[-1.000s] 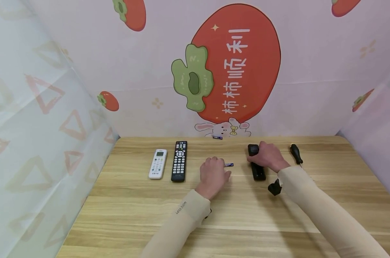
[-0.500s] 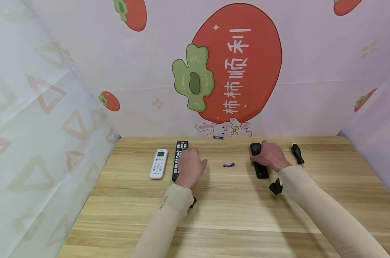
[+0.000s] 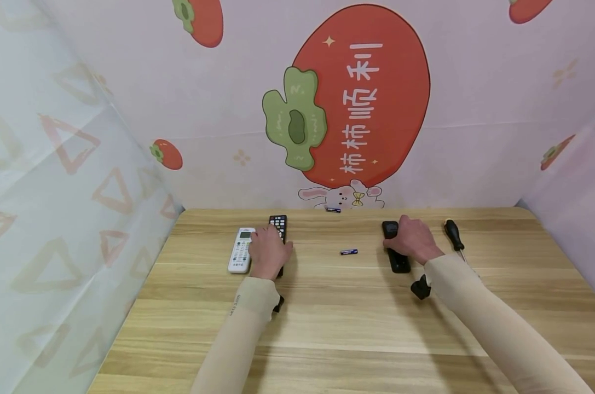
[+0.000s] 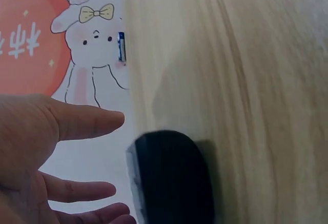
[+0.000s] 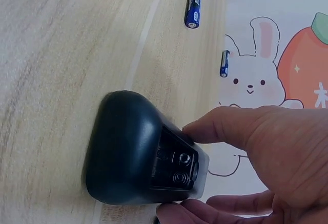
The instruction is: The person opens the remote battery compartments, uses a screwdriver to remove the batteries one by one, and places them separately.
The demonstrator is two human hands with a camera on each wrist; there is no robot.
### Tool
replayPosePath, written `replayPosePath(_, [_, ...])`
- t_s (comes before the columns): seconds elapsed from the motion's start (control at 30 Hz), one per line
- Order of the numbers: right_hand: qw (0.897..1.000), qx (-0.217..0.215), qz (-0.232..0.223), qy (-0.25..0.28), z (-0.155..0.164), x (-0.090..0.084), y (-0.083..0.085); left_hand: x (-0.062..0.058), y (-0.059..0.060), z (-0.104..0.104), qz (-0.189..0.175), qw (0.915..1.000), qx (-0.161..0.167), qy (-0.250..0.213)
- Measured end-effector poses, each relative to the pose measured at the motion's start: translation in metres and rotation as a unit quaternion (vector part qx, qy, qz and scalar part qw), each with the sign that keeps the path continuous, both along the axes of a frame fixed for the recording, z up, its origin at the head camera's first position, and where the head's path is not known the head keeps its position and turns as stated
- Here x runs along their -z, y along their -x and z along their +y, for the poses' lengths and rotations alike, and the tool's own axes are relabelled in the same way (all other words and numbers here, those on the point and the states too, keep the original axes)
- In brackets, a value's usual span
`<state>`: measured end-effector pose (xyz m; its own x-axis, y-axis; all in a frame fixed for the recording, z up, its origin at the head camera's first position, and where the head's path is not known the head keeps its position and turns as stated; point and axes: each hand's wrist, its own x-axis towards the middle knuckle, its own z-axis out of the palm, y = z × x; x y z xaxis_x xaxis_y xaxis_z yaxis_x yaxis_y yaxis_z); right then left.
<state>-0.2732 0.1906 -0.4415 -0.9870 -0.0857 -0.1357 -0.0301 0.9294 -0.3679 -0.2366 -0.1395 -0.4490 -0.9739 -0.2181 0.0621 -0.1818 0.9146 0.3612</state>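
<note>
My right hand (image 3: 415, 239) holds a black remote control (image 3: 399, 264) lying face down on the table, thumb on one side and fingers on the other. In the right wrist view its battery compartment (image 5: 177, 165) is uncovered, with contact springs showing inside. My left hand (image 3: 269, 253) is over a second black remote control (image 3: 278, 221), face up with white buttons, and partly hides it. The left wrist view shows the thumb and fingers spread, apart from that remote's dark end (image 4: 174, 183). Beside it lies a white remote control (image 3: 238, 257) with a small screen.
One blue battery (image 3: 348, 252) lies mid-table between my hands, and another (image 3: 333, 210) lies at the back edge by the wall. A black-handled screwdriver (image 3: 452, 235) is to the right of my right hand. Printed cloth walls (image 3: 218, 180) border the wooden table (image 3: 327, 328).
My left hand has moved left from beside the middle battery to over the black remote with white buttons. The right hand stays at its remote, which has hardly moved.
</note>
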Motion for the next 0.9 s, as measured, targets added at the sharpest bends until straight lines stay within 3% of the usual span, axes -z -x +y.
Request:
replayPosePath(0.23, [1.0, 0.013, -0.007, -0.021, 0.001, -0.003, -0.006, 0.007, 0.003, -0.003, -0.032, 0.9994, -0.008, -0.01])
replayPosePath(0.47, [1.0, -0.008, 0.008, -0.018, 0.006, -0.005, -0.014, 0.009, 0.006, -0.006, -0.046, 0.9987, -0.01, -0.016])
replayPosePath(0.7, [1.0, -0.014, 0.02, -0.007, 0.007, -0.011, -0.023, 0.01, 0.008, -0.007, -0.033, 0.9993, -0.006, -0.016])
replayPosePath(0.9, [0.999, -0.013, 0.034, -0.002, 0.004, -0.014, -0.028, 0.004, 0.007, -0.001, -0.003, 0.9985, 0.015, -0.053])
